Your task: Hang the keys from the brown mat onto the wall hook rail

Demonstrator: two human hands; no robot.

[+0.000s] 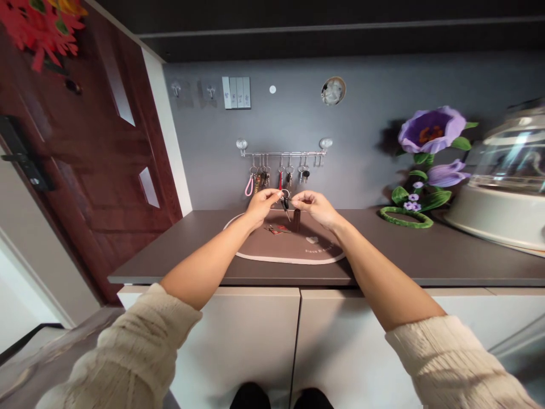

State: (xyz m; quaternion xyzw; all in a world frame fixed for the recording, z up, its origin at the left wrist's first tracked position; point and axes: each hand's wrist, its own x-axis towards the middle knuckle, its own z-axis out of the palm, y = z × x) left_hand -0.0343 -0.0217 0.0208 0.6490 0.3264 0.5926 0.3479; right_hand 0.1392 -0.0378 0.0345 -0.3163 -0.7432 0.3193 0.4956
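Above the brown mat [264, 249], a bunch of keys [286, 203] hangs on a metal ring between my two hands. My left hand [260, 205] pinches that ring from the left with thumb and forefinger. From the right, the closed fingertips of my right hand [317, 208] grip the same bunch; exactly which part they pinch is too small to tell. Small red items with metal pieces [277, 229] lie on the mat below. A dark brown upright piece [297, 220] shows under my right fingers, its kind unclear.
Behind my hands, a clear hook rail [284, 154] on the grey wall carries several key sets. Purple crafted flowers [432, 133] and a white appliance with a clear dome [502, 193] stand at right. Left is a dark red door [89, 153]; a dark shelf [298, 42] overhangs.
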